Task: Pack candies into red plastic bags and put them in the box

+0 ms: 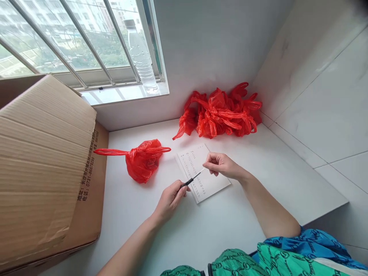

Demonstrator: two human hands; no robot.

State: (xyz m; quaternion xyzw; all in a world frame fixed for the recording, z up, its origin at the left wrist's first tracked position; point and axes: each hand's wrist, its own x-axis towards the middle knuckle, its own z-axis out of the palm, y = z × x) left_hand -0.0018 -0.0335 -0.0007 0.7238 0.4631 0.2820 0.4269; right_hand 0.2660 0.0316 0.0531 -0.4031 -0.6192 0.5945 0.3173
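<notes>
My left hand (169, 197) is closed around a black pen-like barrel (188, 182). From the barrel's far end a thin rod, dark and then white like a pen refill (201, 171), runs up to my right hand (221, 165). The right fingertips pinch its white end. Both hands are over a white booklet (214, 188) with rows of small printed characters, which lies tilted on the white tabletop (161, 241). The ends of the barrel and rod inside my fingers are hidden.
A tied red plastic bag (142, 163) lies left of the booklet. Several more red bags (221, 113) are heaped against the back wall. A large cardboard box (48, 165) stands at the left. A clear water bottle (142, 59) is on the sill of the barred window.
</notes>
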